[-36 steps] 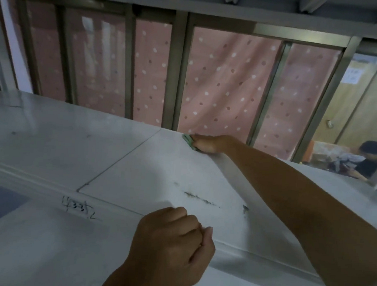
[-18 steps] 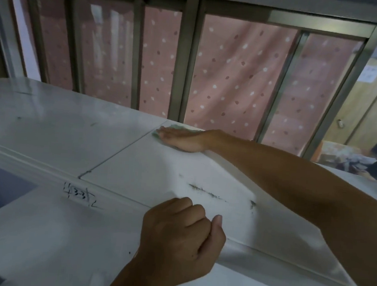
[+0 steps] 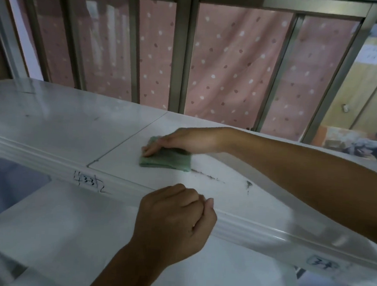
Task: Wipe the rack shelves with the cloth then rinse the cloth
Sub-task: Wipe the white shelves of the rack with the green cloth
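Head view: right hand (image 3: pixel 178 140) presses flat on the folded cloth (image 3: pixel 166 160), mid shelf (image 3: pixel 51 119). Left hand (image 3: pixel 173 222) clenched, empty, at near edge. Cloth likely soft, light, limp; best pinched by its bunched folds.

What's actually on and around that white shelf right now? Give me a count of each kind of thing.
Hands: 2 (right hand flat on the cloth, left hand fisted at the shelf's front edge)
Green cloths: 1 (cloth)
Dark smudges on the shelf: 2 (streak, small smudge)
Handwritten labels on the front edge: 2 (left label, right label)
Total: 7
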Action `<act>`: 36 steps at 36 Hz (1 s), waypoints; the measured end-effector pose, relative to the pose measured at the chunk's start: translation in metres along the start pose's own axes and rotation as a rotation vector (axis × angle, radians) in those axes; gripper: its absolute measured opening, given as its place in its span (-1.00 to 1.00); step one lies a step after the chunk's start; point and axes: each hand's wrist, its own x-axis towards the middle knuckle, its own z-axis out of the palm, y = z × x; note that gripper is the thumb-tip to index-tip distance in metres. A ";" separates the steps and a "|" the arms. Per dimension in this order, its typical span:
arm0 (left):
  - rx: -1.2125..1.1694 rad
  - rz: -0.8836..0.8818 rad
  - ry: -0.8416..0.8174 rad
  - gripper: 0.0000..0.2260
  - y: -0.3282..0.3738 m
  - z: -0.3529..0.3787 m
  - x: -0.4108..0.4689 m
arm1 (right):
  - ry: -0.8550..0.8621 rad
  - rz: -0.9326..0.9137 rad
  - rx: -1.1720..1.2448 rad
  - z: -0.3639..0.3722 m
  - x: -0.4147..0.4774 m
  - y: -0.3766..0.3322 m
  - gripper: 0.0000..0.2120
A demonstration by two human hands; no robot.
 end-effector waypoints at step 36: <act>0.072 -0.327 -1.208 -0.56 -0.140 -0.027 0.092 | 1.178 0.636 -0.174 0.093 -0.203 0.022 -0.54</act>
